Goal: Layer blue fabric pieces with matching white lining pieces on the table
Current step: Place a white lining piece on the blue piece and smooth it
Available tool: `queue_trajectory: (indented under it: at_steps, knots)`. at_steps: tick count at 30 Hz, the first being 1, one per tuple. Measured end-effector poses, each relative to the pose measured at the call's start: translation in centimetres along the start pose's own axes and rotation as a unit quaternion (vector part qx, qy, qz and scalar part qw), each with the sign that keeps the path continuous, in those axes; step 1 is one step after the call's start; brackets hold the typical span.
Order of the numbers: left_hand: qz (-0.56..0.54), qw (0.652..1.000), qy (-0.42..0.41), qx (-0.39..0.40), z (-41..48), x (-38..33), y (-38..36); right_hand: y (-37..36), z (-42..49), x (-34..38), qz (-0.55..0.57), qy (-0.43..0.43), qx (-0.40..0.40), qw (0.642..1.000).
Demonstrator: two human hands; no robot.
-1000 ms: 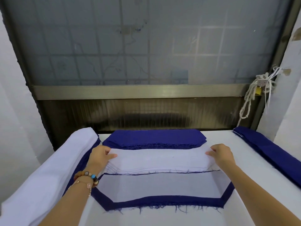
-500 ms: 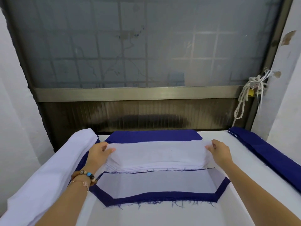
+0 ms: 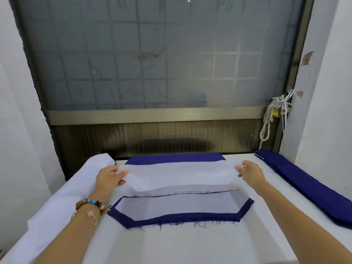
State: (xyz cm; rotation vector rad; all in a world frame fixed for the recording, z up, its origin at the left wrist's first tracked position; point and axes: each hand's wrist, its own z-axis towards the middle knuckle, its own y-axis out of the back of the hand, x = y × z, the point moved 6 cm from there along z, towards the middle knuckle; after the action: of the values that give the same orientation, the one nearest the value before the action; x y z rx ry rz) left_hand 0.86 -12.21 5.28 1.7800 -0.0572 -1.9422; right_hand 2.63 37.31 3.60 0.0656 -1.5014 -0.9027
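A thin white lining piece point(image 3: 177, 174) is lifted off a stack of white linings point(image 3: 182, 188). My left hand point(image 3: 109, 177) pinches its left end and my right hand point(image 3: 250, 171) pinches its right end, so it hangs stretched between them. Behind it lies a stack of blue fabric pieces point(image 3: 175, 158), mostly hidden by the lining. In front of the white stack lies a blue piece point(image 3: 179, 219) with a white lining point(image 3: 177, 206) laid on it, leaving a blue border along the near edge and corners.
The white table point(image 3: 190, 244) ends at a dark window wall behind. A roll of white cloth point(image 3: 62, 197) runs along the left edge. A long pile of blue strips point(image 3: 312, 187) lies along the right edge. A knotted rope point(image 3: 274, 115) hangs at the window frame.
Both hands have raised the top white lining off its stack and pulled it taut; it now covers more of the blue stack behind.
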Motion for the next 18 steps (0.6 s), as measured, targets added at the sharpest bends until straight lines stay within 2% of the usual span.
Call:
queue_trajectory:
  at_steps: [8,11,18]
  knots:
    - [-0.043,0.990,0.121,0.055,-3.5,4.3,0.1,0.1,-3.7,-3.1,-0.073,-0.042,0.069,0.994]
    - [-0.004,0.991,0.116,0.061,-4.4,4.9,0.1,-0.2,-5.0,-4.6,-0.098,-0.046,0.084,0.991]
    - [0.072,0.996,0.031,0.040,-5.6,4.8,-0.1,-0.2,-6.4,-5.3,-0.109,-0.034,0.062,0.992]
